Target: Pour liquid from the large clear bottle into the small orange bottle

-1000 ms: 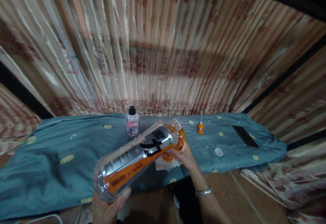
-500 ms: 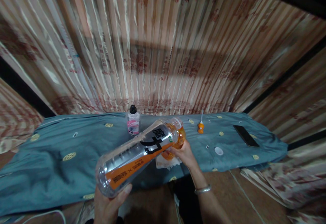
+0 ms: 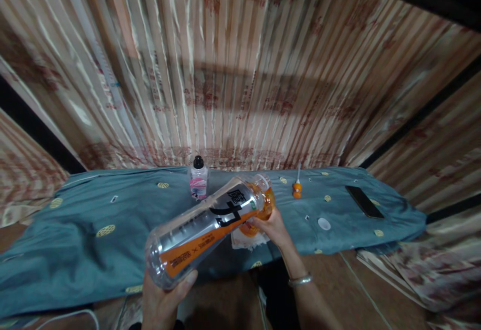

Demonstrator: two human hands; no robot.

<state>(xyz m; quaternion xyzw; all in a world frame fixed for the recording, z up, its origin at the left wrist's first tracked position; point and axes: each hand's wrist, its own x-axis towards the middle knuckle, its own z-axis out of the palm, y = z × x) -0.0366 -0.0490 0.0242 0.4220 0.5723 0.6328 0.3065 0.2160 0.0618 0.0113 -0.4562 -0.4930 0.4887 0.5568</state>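
Note:
My left hand (image 3: 167,297) is closed around the base of a large clear plastic drink bottle (image 3: 206,235) with a silver and orange label. The drink bottle is tilted, its neck lower in pitch or level, I cannot tell which, and pointing to the right. Its mouth meets the top of a smaller orange bottle (image 3: 268,204). My right hand (image 3: 273,227) grips that orange bottle, whose lower part is partly hidden by the fingers and the large bottle. Beneath it lies a white tissue (image 3: 250,242). Whether liquid is flowing cannot be made out.
A pink-labelled bottle with a black cap (image 3: 198,182) stands behind. To the right are an orange pump top with a tube (image 3: 296,189), a white round disc (image 3: 323,224) and a dark phone (image 3: 364,202). A teal patterned cloth (image 3: 124,250) covers the surface, with curtains (image 3: 225,84) behind.
The whole view has shifted slightly, so things appear a little to the right. Both hands keep their grips, and the two bottles stay mouth to mouth.

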